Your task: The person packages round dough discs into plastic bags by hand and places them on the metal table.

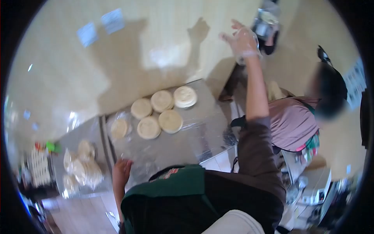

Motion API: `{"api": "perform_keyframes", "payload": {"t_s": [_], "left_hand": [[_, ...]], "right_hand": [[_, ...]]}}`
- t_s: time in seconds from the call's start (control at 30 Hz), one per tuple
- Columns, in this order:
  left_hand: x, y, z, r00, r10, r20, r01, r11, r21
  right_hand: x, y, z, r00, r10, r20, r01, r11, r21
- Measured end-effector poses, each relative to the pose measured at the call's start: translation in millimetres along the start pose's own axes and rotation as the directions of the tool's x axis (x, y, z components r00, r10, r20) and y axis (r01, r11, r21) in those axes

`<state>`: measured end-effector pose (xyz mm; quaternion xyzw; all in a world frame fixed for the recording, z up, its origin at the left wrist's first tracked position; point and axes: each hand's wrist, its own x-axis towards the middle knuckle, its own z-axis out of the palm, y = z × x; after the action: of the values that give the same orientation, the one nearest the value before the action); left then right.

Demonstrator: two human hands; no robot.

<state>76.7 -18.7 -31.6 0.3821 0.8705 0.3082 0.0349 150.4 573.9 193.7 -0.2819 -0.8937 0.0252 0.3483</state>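
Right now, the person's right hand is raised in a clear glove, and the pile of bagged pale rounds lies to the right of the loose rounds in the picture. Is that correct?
Not quite: the head view shows the bagged pale rounds to the left of the loose rounds. The right hand is indeed raised in a clear glove.

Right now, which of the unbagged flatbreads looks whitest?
The flatbread at the far right of the top row; its top is whiter, while the others look more tan.
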Motion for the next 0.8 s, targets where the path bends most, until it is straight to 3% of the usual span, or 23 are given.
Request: {"api": "perform_keyframes", "payload": {"t_s": [0.03, 0.07, 0.1, 0.13, 0.2, 0.3, 0.33, 0.43, 0.47, 0.57, 0.63, 0.67, 0.7, 0.8], "left_hand": [[5, -3, 3, 0.999, 0.037, 0.004, -0.037, 0.999, 0.013], [9, -14, 10, 0.992, 0.13, 0.004, -0.13, 0.987, 0.099], [16, -1, 5, 0.994, 0.086, 0.068, -0.093, 0.99, 0.105], [24, 16, -5, 0.989, 0.09, 0.118, -0.096, 0.994, 0.047], [31, 28, -7, 0.981, 0.164, 0.099, -0.169, 0.985, 0.043], [-5, 37, -9, 0.941, 0.332, 0.061, -0.335, 0.941, 0.045], [-13, 39, -14, 0.921, 0.385, 0.06, -0.388, 0.921, 0.044], [-31, 34, -27, 0.932, 0.356, 0.063, -0.359, 0.933, 0.034], [-36, 30, -31, 0.932, 0.354, 0.076, -0.355, 0.935, -0.012], [-64, 16, -44, 0.939, 0.327, 0.111, -0.316, 0.943, -0.104], [-81, 7, -58, 0.945, 0.287, 0.155, -0.27, 0.955, -0.121], [-71, 16, -60, 0.96, 0.268, 0.085, -0.253, 0.955, -0.155], [-76, 7, -61, 0.965, 0.262, 0.009, -0.256, 0.949, -0.182], [-78, -18, -65, 0.982, 0.164, -0.097, -0.184, 0.948, -0.259]], "right_hand": [[-23, -38, 11, 0.961, -0.255, 0.108, 0.237, 0.959, 0.155], [-61, -81, 19, 0.843, -0.51, 0.171, 0.436, 0.834, 0.339], [-98, -126, 21, 0.713, -0.657, 0.244, 0.421, 0.68, 0.6], [-136, -165, 35, 0.59, -0.775, 0.227, 0.438, 0.543, 0.717], [-207, -223, 56, 0.417, -0.883, 0.216, 0.469, 0.413, 0.781], [-305, -267, 74, 0.467, -0.873, 0.143, 0.544, 0.411, 0.731], [-312, -278, 84, 0.579, -0.805, 0.13, 0.478, 0.464, 0.746], [-311, -279, 115, 0.483, -0.867, 0.122, 0.089, 0.188, 0.978], [-311, -282, 120, 0.479, -0.873, 0.093, 0.046, 0.131, 0.99], [-322, -300, 121, 0.211, -0.946, 0.246, -0.126, 0.223, 0.967], [-335, -325, 114, 0.092, -0.964, 0.251, -0.258, 0.22, 0.941], [-322, -326, 108, 0.049, -0.973, 0.225, -0.306, 0.2, 0.931], [-325, -337, 104, 0.017, -0.98, 0.198, -0.338, 0.181, 0.924], [-350, -351, 126, 0.123, -0.919, 0.375, -0.075, 0.368, 0.927]]}}
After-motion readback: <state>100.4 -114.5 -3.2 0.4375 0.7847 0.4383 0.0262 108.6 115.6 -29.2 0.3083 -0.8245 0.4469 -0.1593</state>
